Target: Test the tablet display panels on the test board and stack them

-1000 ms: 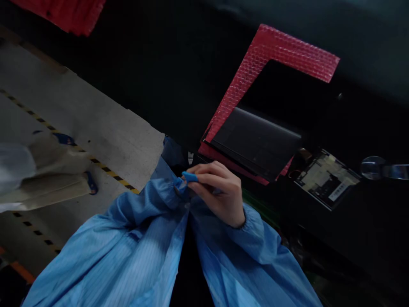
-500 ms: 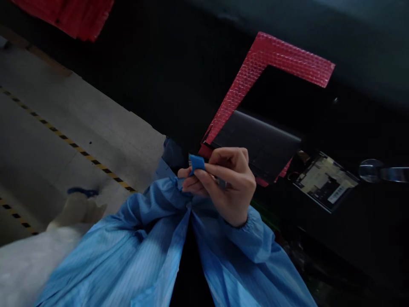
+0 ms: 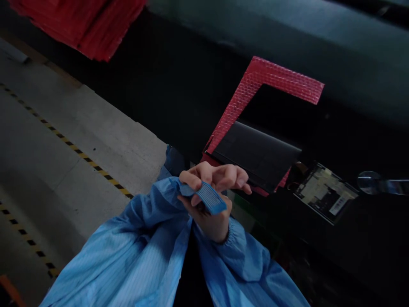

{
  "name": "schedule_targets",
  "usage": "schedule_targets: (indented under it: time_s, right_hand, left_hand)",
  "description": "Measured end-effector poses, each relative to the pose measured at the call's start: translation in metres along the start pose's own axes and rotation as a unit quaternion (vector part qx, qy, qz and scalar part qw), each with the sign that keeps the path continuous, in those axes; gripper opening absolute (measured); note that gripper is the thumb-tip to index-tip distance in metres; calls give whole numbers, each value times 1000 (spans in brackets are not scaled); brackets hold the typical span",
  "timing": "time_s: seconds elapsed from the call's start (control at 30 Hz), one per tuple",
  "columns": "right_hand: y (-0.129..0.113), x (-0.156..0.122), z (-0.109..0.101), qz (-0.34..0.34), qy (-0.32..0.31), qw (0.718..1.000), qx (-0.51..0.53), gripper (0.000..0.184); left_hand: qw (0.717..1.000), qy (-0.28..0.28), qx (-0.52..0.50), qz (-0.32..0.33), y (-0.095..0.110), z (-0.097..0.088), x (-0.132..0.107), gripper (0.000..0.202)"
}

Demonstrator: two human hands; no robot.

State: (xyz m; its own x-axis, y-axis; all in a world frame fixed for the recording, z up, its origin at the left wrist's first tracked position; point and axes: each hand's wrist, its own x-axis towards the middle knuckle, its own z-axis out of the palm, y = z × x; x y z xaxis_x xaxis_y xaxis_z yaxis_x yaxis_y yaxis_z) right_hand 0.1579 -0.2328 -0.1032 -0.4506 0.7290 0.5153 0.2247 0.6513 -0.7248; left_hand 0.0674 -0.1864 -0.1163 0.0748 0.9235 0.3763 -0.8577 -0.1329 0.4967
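Close in front of my chest, my two hands overlap. My left hand [image 3: 220,175] reaches out of its blue cuff toward the right, its fingers apart and loosely bent. A blue ribbed band [image 3: 211,198], like an antistatic wrist strap, runs from beside the left cuff across to the right hand, its end free. Below it my right hand [image 3: 217,226] is closed, gripping the band near the left wrist; some of its fingers are hidden. Just beyond the hands lies a dark flat panel [image 3: 255,149] on a pink bubble-wrap sheet [image 3: 236,102].
Right of the panel lies a flat electronic unit [image 3: 326,192] with a white label. Farther right is a clear round-ended object [image 3: 370,182]. A stack of red bubble-wrap sheets [image 3: 86,30] sits at upper left. Striped tape [image 3: 76,149] crosses the floor on the left.
The right hand has moved left and down, over toward the left wrist. The blue band, folded small before, is now stretched out. The left fingers have come up and spread. The view has shifted slightly.
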Motion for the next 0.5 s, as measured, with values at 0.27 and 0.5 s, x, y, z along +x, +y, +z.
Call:
schedule_targets:
  time_s: [0.27,0.5]
  right_hand:
    - [14,3,-5,-11,-81,996,-22,5]
    - [29,-14,7,31,-146,988,47,16]
  left_hand:
    - [981,-120,-153,8,-8,-16,-6,31]
    - [973,-18,228,20,11,-45,1,83]
